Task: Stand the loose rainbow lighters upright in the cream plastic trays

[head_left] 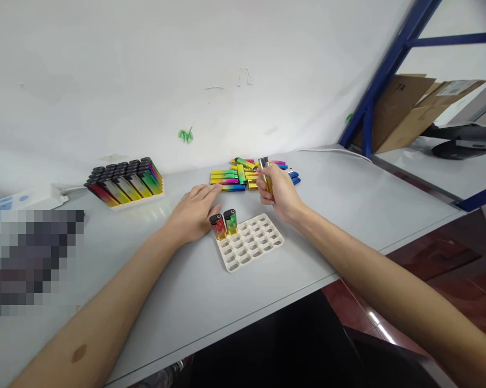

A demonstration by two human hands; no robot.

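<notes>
By the lighter pile, grips one lighter in the right hand, rests the seemingly unladen left hand beside the tray, and could topple its two standing lighters through a careless brush.

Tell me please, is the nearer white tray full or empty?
Mostly empty: the tray holds just a red lighter and a green lighter; other visible slots are bare.

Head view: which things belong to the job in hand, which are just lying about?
In the job:
lighter in right hand
loose lighters
tray with two standing lighters
packed lighters, probably

Lying about, apparently:
cardboard boxes
black device
white case
</notes>
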